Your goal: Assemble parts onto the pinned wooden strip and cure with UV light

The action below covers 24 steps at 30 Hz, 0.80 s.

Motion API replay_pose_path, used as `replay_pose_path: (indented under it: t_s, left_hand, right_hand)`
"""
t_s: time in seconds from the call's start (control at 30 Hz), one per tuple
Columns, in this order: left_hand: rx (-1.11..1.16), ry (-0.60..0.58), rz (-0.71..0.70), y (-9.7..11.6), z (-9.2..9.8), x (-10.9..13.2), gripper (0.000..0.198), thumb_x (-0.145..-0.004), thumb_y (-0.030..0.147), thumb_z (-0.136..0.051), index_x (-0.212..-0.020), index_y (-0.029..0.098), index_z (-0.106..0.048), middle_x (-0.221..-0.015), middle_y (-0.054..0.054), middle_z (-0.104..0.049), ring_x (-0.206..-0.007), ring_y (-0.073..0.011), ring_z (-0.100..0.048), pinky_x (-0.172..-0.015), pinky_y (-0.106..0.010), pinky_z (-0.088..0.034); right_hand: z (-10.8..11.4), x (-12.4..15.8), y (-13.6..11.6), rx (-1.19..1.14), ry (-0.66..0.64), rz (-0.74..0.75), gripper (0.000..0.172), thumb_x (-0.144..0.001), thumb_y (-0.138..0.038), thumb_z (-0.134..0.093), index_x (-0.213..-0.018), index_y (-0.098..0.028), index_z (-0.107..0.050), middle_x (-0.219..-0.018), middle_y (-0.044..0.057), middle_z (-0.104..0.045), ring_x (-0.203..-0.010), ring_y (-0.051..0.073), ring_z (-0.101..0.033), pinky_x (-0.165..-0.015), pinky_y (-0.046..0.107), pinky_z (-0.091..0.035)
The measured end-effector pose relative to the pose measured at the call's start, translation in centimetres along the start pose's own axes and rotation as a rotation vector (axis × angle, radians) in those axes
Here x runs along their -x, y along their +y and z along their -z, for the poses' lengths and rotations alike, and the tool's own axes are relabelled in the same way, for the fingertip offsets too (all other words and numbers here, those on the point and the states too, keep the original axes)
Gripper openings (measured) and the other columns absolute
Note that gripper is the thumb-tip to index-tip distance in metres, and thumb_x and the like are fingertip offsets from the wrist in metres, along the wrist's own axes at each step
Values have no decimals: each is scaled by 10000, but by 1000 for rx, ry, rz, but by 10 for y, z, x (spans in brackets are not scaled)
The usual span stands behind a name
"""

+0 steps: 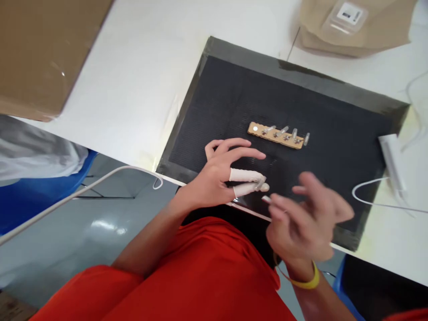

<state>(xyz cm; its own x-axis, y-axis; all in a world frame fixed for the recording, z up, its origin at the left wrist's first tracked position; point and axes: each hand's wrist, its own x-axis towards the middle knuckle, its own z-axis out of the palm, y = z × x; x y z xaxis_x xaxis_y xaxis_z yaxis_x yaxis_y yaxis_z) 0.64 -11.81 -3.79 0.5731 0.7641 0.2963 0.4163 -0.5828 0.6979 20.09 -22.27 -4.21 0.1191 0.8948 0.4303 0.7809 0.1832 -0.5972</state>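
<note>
My left hand (219,174) hovers over the front of the black mat (220,102). White finger cots (245,175) cover its thumb and index finger, which pinch a small clear piece (259,182). Close by on the right, my right hand (309,216) is somewhat blurred; thumb and finger close on a small whitish piece (266,199) whose kind I cannot make out. Beyond both hands lies a tan notched strip (279,137) with a white dot at one end. Several small metal parts with clear tubular pieces sit along it, and one clear piece (306,139) is at its right end.
A cardboard box (50,53) occupies the far left of the white table (133,80). At the back right, a clear plastic box (346,20) rests on brown paper (388,26). A white device (393,165) with a cable stands by the mat's right edge. Another white cable (100,182) crosses at left.
</note>
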Motion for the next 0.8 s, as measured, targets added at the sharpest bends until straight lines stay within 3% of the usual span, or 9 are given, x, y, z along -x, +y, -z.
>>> replay_pose_path:
  t_s: [0.17, 0.3, 0.43, 0.63, 0.73, 0.8]
  left_hand:
    - [-148, 69, -59, 0, -10, 3, 159, -1016, 369, -677, -994, 408, -829, -1354, 26, -744, -1383, -251, -558, -1108, -485, -258]
    - [-153, 75, -59, 0, -10, 4, 161, -1019, 381, -676, -982, 400, -832, -1340, 17, -751, -1380, -250, -556, -1085, -476, -273]
    - [-137, 49, -29, 2, -1, 2, 127, -1003, 376, -706, -988, 375, -832, -1338, 8, -754, -1377, -245, -562, -1087, -462, -283]
    - [-220, 129, 46, -19, 22, -25, 85, -953, 403, -767, -983, 354, -828, -1284, -3, -775, -1325, -260, -603, -1083, -482, -296]
    - [-234, 90, 63, -35, 28, -48, 79, -950, 380, -774, -981, 330, -827, -1294, -18, -772, -1318, -280, -606, -1085, -506, -290]
    - [-243, 48, 65, -43, 28, -62, 76, -954, 349, -769, -997, 321, -825, -1324, -23, -760, -1345, -292, -583, -1104, -523, -270]
  right_hand:
    - [0, -14, 2, 72, 9, 306, 239, -906, -267, -759, -1128, -349, -790, -1340, 33, -708, -1063, 254, -613, -850, 422, -533]
    - [3, -20, 2, 67, 86, 198, 289, -926, -205, -716, -1190, -311, -765, -1472, 47, -646, -1143, 271, -593, -845, 417, -534]
    - [4, -20, 6, 115, 46, 311, 254, -877, -196, -780, -1108, -299, -796, -1538, 15, -614, -1112, 245, -604, -857, 403, -520]
    - [-8, -27, 23, -150, 474, -27, 295, -905, -138, -720, -1130, -305, -812, -1440, 42, -702, -1154, 286, -659, -797, 437, -546]
    - [-10, -25, 25, -225, 495, -115, 245, -904, -134, -724, -1078, -280, -816, -1411, 63, -718, -1138, 277, -691, -856, 462, -554]
    - [-9, -20, 24, -235, 402, -155, 200, -912, -151, -722, -1056, -261, -805, -1427, 80, -704, -1150, 271, -688, -894, 468, -558]
